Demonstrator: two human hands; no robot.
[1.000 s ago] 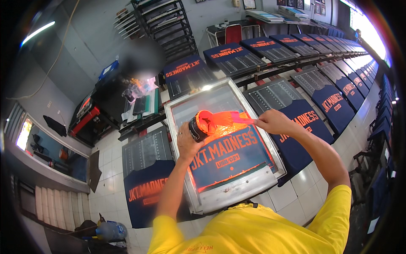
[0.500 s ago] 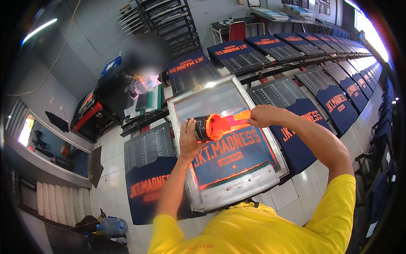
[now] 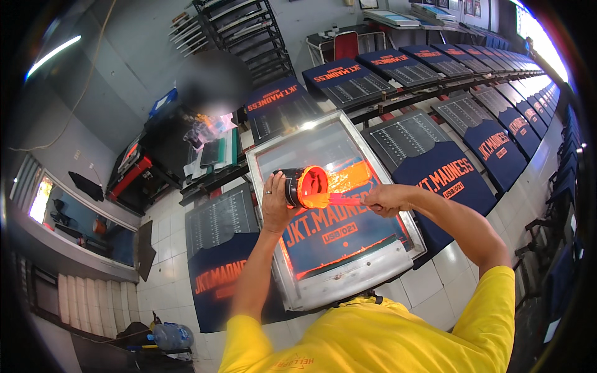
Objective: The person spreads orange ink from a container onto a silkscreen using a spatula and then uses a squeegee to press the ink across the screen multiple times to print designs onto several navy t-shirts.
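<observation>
My left hand (image 3: 274,202) is wrapped round a black tub (image 3: 291,189) tipped on its side, its mouth facing right. Bright orange ink coats the tub's inside and rim. In my right hand (image 3: 387,200) is a pinkish-red spatula (image 3: 346,199), its orange-smeared end at the near lip of the tub. Both are over a metal-framed printing screen (image 3: 348,276). A thick patch of orange ink (image 3: 352,176) shows right of the tub mouth, on the mesh. Through the mesh, orange lettering shows on dark blue cloth.
Rows of boards with dark blue printed shirts (image 3: 495,146) run off to the right. Another such shirt (image 3: 217,273) lies left of the screen. A black table (image 3: 163,148) and a blurred person are at the far left, with a water bottle (image 3: 171,336) low on the left.
My right hand has moved nearer to me, bringing the spatula to the tub's near lip. The tub's mouth and the orange patch beside it now show more plainly. My left hand keeps its hold.
</observation>
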